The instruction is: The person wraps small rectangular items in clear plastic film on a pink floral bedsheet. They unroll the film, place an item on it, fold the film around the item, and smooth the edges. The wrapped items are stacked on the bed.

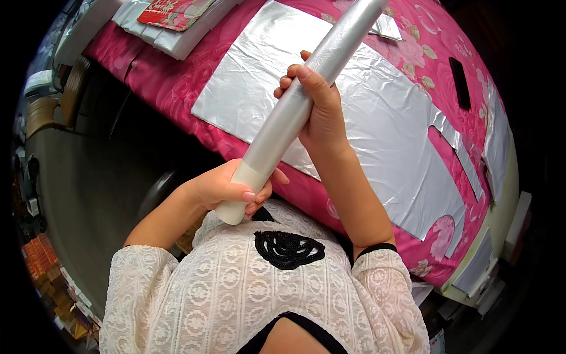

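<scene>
A long silvery roll of film [274,133], wound on a white tube, slants across in front of me. Its upper end runs out of view at the top. My left hand [233,186] is wrapped round the bare white tube end, close to my body. Higher up, my right hand [321,106] grips the wound part with fingers curled around it. Beneath the roll, a large creased silver foil sheet [389,135] lies spread on the pink floral tablecloth [180,106]. The sheet's right side has a curved cut-out.
Narrow foil strips [463,156] lie at the right, near a black bar-shaped object [459,82]. Another silvery sheet [496,147] hangs at the right table edge. At the back left, a red printed packet [177,13] rests on white packs [171,42]. A wooden chair [44,112] stands left.
</scene>
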The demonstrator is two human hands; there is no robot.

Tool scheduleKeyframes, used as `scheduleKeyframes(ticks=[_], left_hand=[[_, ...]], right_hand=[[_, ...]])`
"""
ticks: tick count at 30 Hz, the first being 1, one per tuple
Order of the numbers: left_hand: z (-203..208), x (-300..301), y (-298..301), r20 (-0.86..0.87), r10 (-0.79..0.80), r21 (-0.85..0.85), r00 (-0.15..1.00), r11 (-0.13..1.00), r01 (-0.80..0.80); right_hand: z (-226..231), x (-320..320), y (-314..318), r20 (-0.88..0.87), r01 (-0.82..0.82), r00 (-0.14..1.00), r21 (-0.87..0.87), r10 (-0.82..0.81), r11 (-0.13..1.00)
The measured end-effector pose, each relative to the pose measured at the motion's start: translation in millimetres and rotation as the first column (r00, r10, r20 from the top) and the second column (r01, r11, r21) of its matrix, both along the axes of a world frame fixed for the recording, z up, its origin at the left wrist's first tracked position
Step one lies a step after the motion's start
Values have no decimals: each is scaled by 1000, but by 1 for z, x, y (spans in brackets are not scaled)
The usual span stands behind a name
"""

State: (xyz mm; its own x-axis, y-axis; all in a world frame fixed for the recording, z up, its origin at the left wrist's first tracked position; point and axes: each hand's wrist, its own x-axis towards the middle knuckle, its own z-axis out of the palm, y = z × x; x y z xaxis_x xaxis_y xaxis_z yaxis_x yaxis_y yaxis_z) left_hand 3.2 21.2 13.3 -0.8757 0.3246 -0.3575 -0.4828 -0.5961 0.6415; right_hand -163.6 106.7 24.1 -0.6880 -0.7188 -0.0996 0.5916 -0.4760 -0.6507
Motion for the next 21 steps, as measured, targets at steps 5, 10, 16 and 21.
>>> scheduleKeyframes(ticks=[5, 10, 16, 21], left_hand=[[-8, -8, 12, -39, 123, -351, 992, 928, -129], [-19, -12, 20, 45, 208, -480, 977, 862, -161], [-28, 22, -6, 275, 12, -274, 961, 959, 67], [-29, 38, -4, 334, -2, -245, 943, 966, 89]], right_hand=[[-15, 17, 18, -73, 89, 995, 238, -74, 967], [-36, 16, 25, -64, -26, 997, 326, 50, 945], [-45, -62, 69, -200, 176, 976, 513, -83, 840], [-46, -102, 96, -340, 241, 940, 579, -38, 779]])
